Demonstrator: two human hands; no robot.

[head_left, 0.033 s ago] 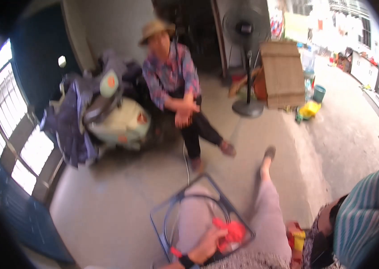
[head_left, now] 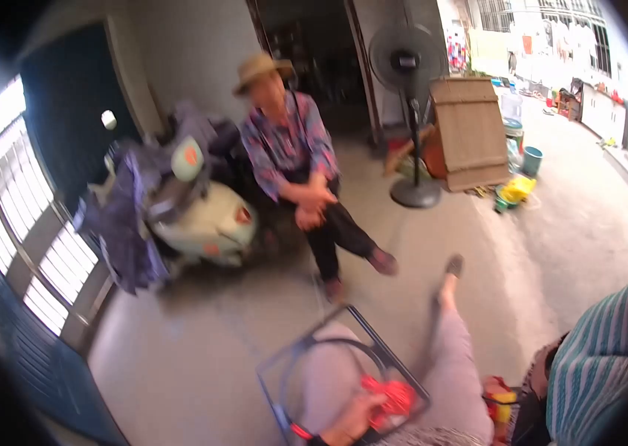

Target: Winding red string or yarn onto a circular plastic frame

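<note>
Across my lap lies a dark, square, open frame (head_left: 390,346) with a curved ring inside it. My left hand (head_left: 358,418) comes up from the lower edge, over the frame's near part. Its fingers are closed on a red bundle (head_left: 395,398) that looks like loose cord or strands, slightly blurred. The bundle rests at the frame's near right corner. A small red band (head_left: 300,430) shows close to my wrist, by the frame's left side. My right hand does not show.
Ahead sits a person (head_left: 291,149) in a straw hat, hands clasped, beside a partly covered scooter (head_left: 206,223). A standing fan (head_left: 415,193), a brown board (head_left: 470,134) and a green bucket (head_left: 531,159) stand to the right. Teal striped cloth (head_left: 603,357) is close at my right.
The whole view has shifted, so the scene sits slightly lower and further right in the picture. My left hand keeps its grip on the red bundle.
</note>
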